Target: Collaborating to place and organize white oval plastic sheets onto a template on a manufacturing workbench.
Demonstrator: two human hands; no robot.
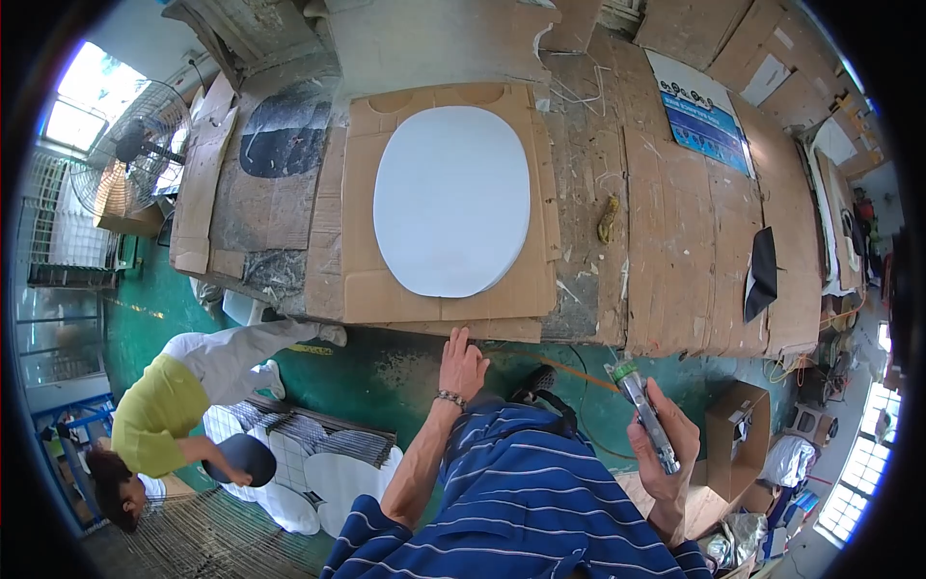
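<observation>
Beside the workbench (675, 251), the left hand (464, 369) is open and empty, the right hand (679, 439) wrapped around a silver tool (647, 413).

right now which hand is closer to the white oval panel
Left. The left hand is just on the near side of the panel; the right hand, holding a tool, is farther back, to its right.

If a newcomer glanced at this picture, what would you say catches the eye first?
Probably the large white rounded panel, lying on brown cardboard on the workbench. Next comes the green-ended metal tool held in the person's right hand at lower right. At lower left, a co-worker in a yellow top holds a dark rounded piece.
</observation>
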